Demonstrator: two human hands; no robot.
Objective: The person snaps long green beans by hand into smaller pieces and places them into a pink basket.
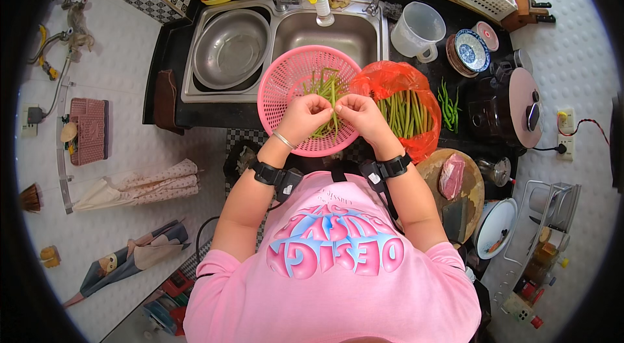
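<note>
My left hand [307, 117] and my right hand [361, 116] meet over a pink plastic colander [273, 94], fingertips pinching one green vegetable stalk [334, 94] between them. Cut green stalks [317, 84] lie in the colander beneath. To its right, a red plastic bag [424, 136] stands open with long green stalks [404, 111] inside. The colander sits at the front edge of a steel sink [312, 33], overlapping its rim. A metal bangle and a black strap are on my left wrist; a black strap is on my right.
A steel basin [231, 50] fills the left sink bowl. To the right are a plastic measuring jug [414, 31], green chillies [449, 105], a patterned bowl [472, 49] and an electric pressure cooker [512, 106]. Raw meat [452, 176] and a cleaver [454, 221] lie on a round chopping board [470, 187].
</note>
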